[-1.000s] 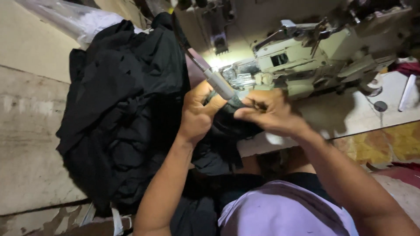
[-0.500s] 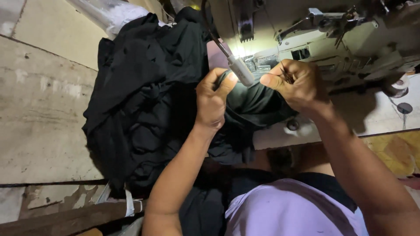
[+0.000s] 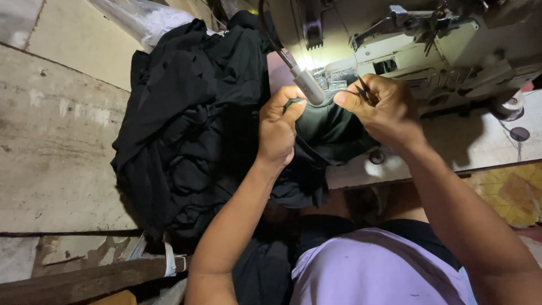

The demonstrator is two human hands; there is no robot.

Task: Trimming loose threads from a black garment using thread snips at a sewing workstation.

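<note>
Clearly, my left hand (image 3: pixel 279 133) and right hand (image 3: pixel 381 107) pinch the dark fabric (image 3: pixel 324 127) beneath the lamp (image 3: pixel 307 87); I fear the small snips (image 3: pixel 364 90) nicking it, or the black pile (image 3: pixel 192 130) dragging it off the tabletop (image 3: pixel 480 144).

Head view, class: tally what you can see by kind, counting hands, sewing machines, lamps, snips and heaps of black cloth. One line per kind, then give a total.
Hands: 2, the left hand and the right hand
Sewing machine: 1
Lamp: 1
Snips: 1
Heap of black cloth: 1
Total: 6
</note>
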